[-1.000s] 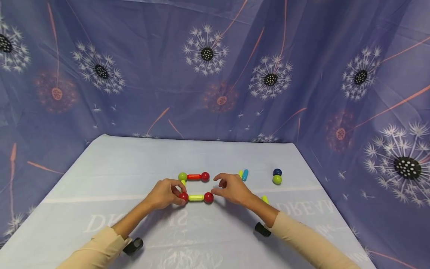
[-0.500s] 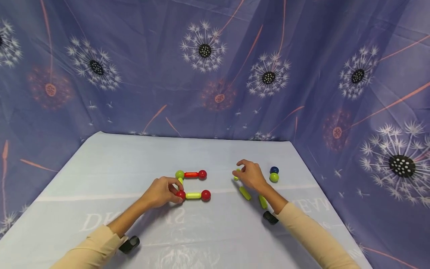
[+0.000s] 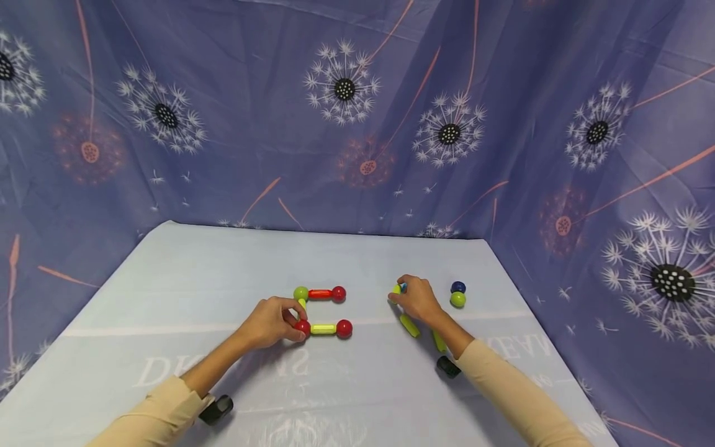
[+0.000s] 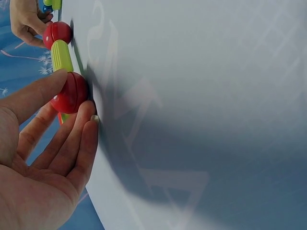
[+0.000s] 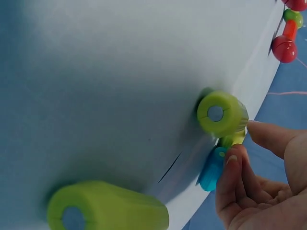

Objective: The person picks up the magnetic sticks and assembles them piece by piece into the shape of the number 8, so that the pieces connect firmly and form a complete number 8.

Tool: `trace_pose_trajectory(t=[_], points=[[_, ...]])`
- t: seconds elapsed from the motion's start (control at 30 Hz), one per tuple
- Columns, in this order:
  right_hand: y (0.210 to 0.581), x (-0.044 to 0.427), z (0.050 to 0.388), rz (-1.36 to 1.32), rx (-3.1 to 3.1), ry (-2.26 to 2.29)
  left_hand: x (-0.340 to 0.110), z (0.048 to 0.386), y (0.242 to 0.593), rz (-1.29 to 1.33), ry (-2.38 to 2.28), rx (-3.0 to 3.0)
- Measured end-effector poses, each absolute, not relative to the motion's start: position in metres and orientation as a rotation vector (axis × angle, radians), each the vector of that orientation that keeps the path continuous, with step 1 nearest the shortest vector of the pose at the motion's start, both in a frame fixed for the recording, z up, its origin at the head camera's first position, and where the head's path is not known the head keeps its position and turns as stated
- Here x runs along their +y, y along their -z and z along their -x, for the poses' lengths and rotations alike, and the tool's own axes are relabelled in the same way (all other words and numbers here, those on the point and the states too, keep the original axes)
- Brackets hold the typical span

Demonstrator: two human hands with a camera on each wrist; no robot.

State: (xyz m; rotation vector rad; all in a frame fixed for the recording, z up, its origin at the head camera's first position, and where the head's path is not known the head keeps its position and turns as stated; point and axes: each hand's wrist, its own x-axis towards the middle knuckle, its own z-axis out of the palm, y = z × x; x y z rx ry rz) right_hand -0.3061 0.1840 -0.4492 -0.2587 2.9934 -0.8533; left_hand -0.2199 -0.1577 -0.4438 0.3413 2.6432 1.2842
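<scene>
My left hand pinches a red ball at the near left corner of a three-sided shape of building rods and balls. A yellow-green rod joins it to another red ball. At the far side, a green ball, a red rod and a red ball form another edge; my left fingers partly hide the linking left rod. My right hand has its thumb and fingers around a yellow-green rod, thumb against its side. A blue rod lies by those fingertips.
A loose yellow-green rod lies just in front of my right hand, another beside my right wrist. Farther right, a dark blue ball touches a green ball. The white cloth-covered table meets a patterned curtain behind.
My right hand has moved right, away from the shape, to the loose rods and come down around a yellow-green one. My left hand has stayed on the red corner ball.
</scene>
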Motion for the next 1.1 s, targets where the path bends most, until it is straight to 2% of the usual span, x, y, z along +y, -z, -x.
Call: trace_pose_trajectory(t=[0.43, 1.1], points=[[0.45, 0.183, 0.305, 0.262, 2.982, 0.848, -0.157, 0.22, 0.44, -0.353, -1.257, 2.656], [0.454, 0.167, 0.292, 0.405, 3.025, 0.977, -0.157, 0.22, 0.442, -0.351, -1.254, 2.658]])
